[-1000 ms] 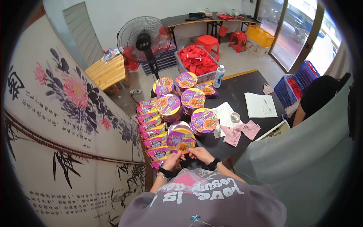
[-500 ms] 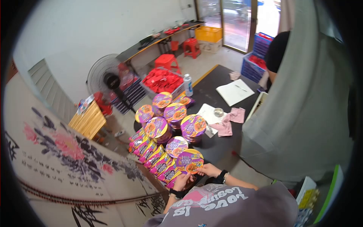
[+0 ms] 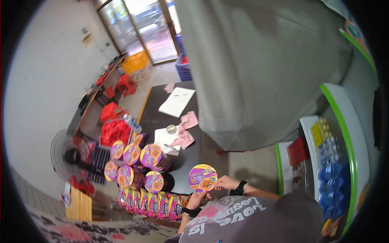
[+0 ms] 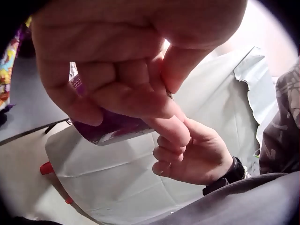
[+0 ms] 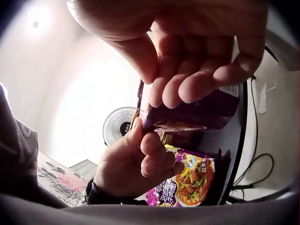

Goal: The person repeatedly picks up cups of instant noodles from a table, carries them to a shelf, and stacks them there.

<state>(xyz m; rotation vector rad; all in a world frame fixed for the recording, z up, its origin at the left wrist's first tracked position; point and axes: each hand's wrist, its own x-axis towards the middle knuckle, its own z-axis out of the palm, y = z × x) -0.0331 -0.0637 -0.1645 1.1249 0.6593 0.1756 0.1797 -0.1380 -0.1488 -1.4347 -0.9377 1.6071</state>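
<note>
Hands first: both now hold one purple noodle bowl up in the air, clear of the black counter, its printed lid facing the head camera. A second ago the same bowl sat low among the others at the counter's near edge, with both hands at its rim; since then it has come up and off toward the person's right, and the head view has swung the same way, so the bowl looks to be on its way out of the pile, not merely being straightened in it.

Left hand has its fingers curled under the bowl's lower edge, thumb on the near side; the left wrist view shows those fingers wrapped against the foil-purple wall. Right hand pinches the rim on the other side, fingertips bent over the edge in the right wrist view. Neither hand is spread.

Further out, a cluster of like bowls stands on the counter's left part, with a row of flat noodle packets along its near edge. Beyond lie pink cloths and white papers. A grey sheet hangs to the right, and a green-edged cabinet with packaged goods stands past it
</note>
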